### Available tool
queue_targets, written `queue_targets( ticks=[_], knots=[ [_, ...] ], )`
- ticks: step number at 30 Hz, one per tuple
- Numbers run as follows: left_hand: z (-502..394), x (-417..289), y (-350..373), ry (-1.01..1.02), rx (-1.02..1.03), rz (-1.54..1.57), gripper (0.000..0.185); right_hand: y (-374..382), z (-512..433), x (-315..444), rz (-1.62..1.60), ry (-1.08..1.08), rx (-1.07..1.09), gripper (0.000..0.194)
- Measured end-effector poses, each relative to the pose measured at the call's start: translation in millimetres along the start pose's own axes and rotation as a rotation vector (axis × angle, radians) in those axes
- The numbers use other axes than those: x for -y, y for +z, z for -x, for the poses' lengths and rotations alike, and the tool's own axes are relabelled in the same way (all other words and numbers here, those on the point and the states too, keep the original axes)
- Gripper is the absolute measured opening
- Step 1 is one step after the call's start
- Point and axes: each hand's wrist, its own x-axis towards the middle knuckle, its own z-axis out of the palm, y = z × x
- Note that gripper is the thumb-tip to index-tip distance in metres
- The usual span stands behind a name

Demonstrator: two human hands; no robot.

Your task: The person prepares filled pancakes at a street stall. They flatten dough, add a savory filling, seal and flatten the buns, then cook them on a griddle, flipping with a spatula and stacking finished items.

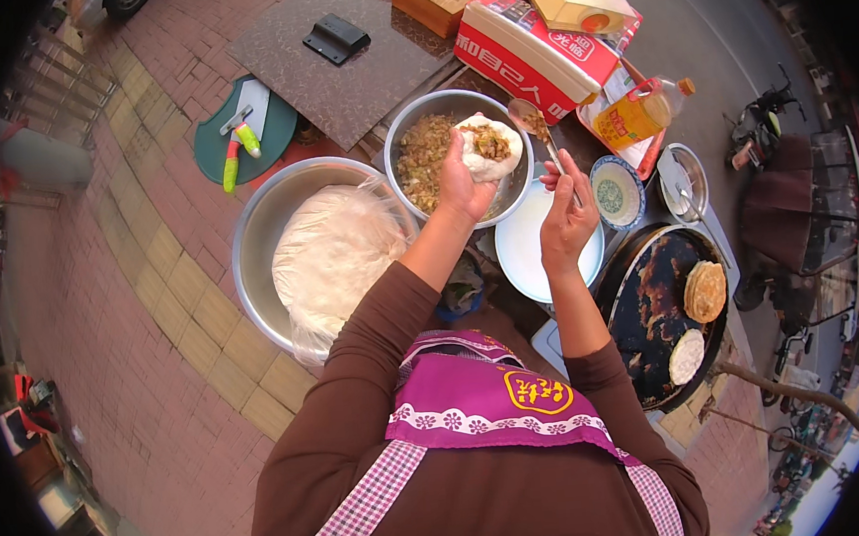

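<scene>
Cupped in my left hand [462, 183] is a piece of white dough [479, 166], with a brown chopped filling [490, 144] heaped in its middle. It is held above a steel bowl [527, 194] of the same kind of filling [420, 165]. My right hand [569, 202] grips the handle of a metal spoon [536, 120], just right of the dough. Some filling sits in the spoon's bowl. Below my right hand lies a round white plate or board [521, 243], partly covered by that hand and forearm.
A large steel basin [255, 280] of dough under plastic film [339, 252] stands at left. At right, a black griddle [649, 312] carries a browned flatbread [704, 291] and a pale one [686, 357]. An oil bottle [632, 116], patterned bowl [618, 193] and red-white carton [526, 52] stand beyond.
</scene>
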Motion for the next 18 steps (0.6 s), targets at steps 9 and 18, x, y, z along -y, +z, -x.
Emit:
queue_targets(
  ticks=[9, 18],
  knots=[
    [16, 3, 27, -0.016, 0.014, -0.064, 0.050, -18, -8, 31, 0.275, -0.644, 0.108, 0.026],
    [27, -2, 34, 0.038, 0.036, -0.073, 0.052, -23, -2, 51, 0.182, -0.513, 0.071, 0.025]
  ],
)
